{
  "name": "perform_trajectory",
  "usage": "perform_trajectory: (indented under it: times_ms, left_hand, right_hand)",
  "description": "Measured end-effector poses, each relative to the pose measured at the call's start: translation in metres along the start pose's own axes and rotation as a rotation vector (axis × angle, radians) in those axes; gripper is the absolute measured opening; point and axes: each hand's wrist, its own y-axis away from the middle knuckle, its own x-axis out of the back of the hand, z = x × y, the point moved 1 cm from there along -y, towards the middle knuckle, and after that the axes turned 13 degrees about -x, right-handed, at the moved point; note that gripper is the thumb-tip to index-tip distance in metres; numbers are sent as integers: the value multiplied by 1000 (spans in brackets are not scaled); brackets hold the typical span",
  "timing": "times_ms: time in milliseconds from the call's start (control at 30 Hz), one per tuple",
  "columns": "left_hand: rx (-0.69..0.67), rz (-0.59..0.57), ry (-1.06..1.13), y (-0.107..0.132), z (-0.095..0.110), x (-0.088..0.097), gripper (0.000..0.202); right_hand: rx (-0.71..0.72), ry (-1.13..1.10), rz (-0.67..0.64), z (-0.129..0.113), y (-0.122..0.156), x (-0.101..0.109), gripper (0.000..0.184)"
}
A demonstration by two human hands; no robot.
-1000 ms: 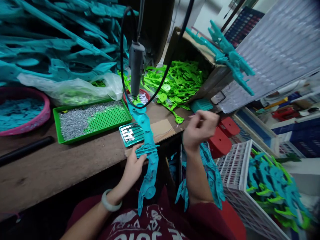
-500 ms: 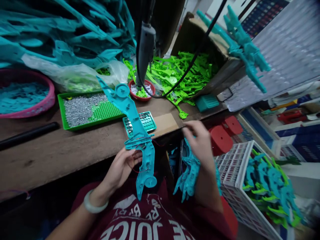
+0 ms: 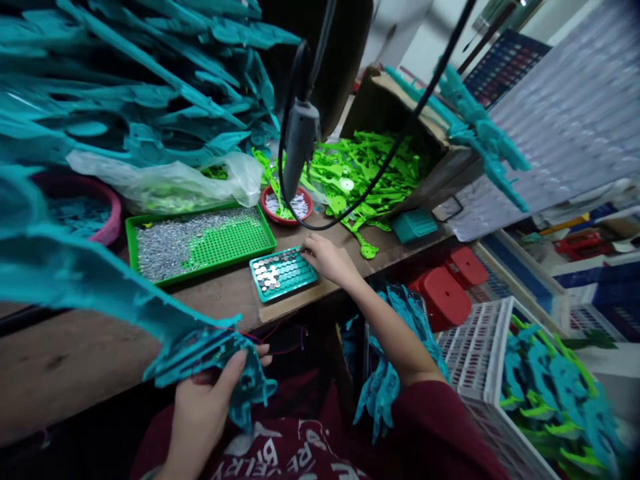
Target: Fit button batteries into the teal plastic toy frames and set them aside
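From my head camera, I grip a long teal moulded plastic part (image 3: pixel 107 277) on the left while reaching to a small tray.
My left hand (image 3: pixel 210 403) is closed around the part near its lower end, thumb on top; holding it aside probably leaves the shallow teal ribbed plastic tray (image 3: pixel 296 272) clear to reach. That tray sits near the edge of the brown counter (image 3: pixel 220 305), apparently for easy access. My right arm stretches forward, palm down, its hand (image 3: pixel 327 259) partly curled at the tray's right end; I can't tell whether my fingertips pinch anything. Most of the round silver metal discs (image 3: pixel 270 277) lie in the left half.
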Motion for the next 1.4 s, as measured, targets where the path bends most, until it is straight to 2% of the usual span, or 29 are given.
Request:
perform_trajectory:
  times_ms: [100, 167, 267, 400, 500, 633, 733, 800, 933, 1100, 1267, 1333, 1400]
  left_hand:
    - [72, -28, 21, 2, -12, 7, 43]
    - [57, -55, 52, -1, -13, 12, 41]
    - [28, -56, 110, -12, -1, 16, 37]
    - [87, -82, 144, -32, 21, 12, 40]
    - [17, -108, 110, -43, 30, 6, 42]
    - [41, -159, 103, -49, 35, -2, 49]
    - [81, -192, 125, -50, 37, -5, 54]
    - [56, -194, 163, -51, 38, -7, 52]
    - [42, -212, 179, -52, 36, -6, 49]
    - [99, -203, 170, -54, 31, -1, 53]
    - [79, -164, 150, -54, 34, -4, 58]
    - [57, -147, 140, -55, 35, -8, 60]
    - [33, -134, 127, -58, 35, -13, 60]
  right_hand:
    - [95, -70, 23, 2, 2, -8, 7]
    - [142, -99, 53, 4, 1, -10, 11]
    - [209, -100, 53, 5, -5, -8, 16]
    - [377, 39, -78, 1, -13, -1, 16]
    - [444, 151, -145, -2, -14, 2, 17]
    - [439, 187, -180, -3, -13, 2, 17]
    - [402, 143, -225, 0, -17, 1, 10]
    - [386, 83, -250, 2, -21, 0, 5]
    - [399, -27, -296, 3, -24, 2, 5]
    - [360, 29, -277, -1, -21, 5, 8]
    - [219, -24, -183, -4, -10, 7, 12]
    - [204, -157, -90, -16, 8, 7, 11]
    - [273, -343, 11, -38, 35, 6, 9]
